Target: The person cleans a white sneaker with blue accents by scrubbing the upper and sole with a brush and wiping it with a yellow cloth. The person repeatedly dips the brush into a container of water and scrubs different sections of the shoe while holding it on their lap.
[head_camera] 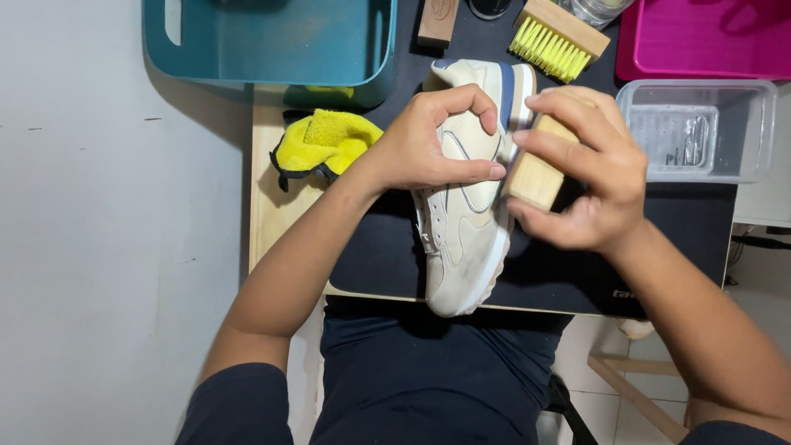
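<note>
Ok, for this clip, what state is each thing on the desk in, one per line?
Cream sneaker: on its side on the black mat, steadied by the left hand.
Wooden brush: held in the right hand, pressed against the sneaker.
Yellow-bristled brush: lying unused.
Yellow cloth: crumpled.
Clear plastic container: open.
Teal bin: open-topped.

Cloth [323,142] left of shoe [463,206] (on mat [577,272]), tub [699,130] right
</note>
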